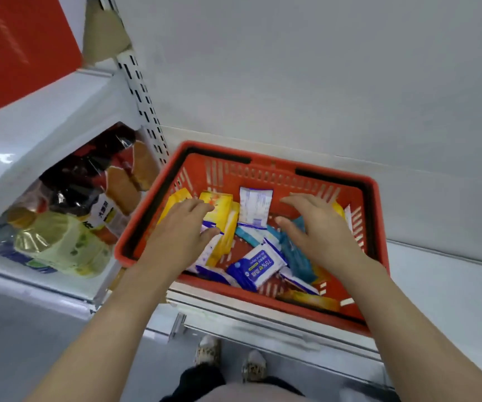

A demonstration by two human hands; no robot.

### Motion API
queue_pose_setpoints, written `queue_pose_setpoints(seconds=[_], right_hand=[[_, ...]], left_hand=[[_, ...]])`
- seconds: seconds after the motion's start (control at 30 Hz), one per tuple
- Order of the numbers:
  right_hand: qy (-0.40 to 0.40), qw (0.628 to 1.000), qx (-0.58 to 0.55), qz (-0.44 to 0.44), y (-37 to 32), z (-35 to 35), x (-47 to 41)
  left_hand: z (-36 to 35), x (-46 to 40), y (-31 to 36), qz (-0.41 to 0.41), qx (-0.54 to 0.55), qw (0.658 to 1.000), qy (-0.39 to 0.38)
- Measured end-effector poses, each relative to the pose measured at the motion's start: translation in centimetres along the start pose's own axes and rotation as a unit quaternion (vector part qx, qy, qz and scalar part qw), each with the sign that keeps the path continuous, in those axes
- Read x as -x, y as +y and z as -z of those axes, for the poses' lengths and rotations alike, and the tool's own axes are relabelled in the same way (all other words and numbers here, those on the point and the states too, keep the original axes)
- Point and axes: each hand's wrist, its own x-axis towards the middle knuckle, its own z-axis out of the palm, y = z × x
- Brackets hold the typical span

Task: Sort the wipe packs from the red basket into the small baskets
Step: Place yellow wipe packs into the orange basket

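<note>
Wipe packs lie jumbled in the red basket (374, 216), and both hands are over them. Left hand (186, 227) reaches in from the basket's left side, palm down, fingers extended and loosely together, fingertips at a yellow pack (219, 210); thumb lies beside a white-and-blue pack under it. It grips nothing that I can see. Right hand (318, 227) hovers over the right half, palm down, fingers spread and slightly curved, thumb out toward the middle, above the teal packs (294, 256). It holds nothing either. Both forearms stretch forward and bare from the bottom of the view. Between the hands, a white pack (255, 207) stands upright against the far wall, and a blue pack marked 75% (255, 266) lies flat near the front. Basket sits on a white shelf (437, 256). Left of it, bottled drinks (60, 236) crowd the neighbouring shelf bay.
</note>
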Motion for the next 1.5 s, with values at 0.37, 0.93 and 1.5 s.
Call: queue_pose_setpoints(seconds=[0.37,0.93,1.5], right_hand=[[-0.236,0.962,-0.1,-0.097,-4.5,-9.9,-9.8],[-0.177,0.798,-0.386,-0.429,-5.5,-12.7,-11.3],[0.008,0.798,-0.446,-0.405,-0.4,-3.5,-3.0]], left_hand=[[-0.8,-6.1,-4.5,-0.018,0.082,0.994,-0.064],[0.9,-5.0,-5.4,0.003,0.16,0.982,-0.099],[-1.1,-10.4,-1.7,0.029,-0.012,0.977,-0.212]])
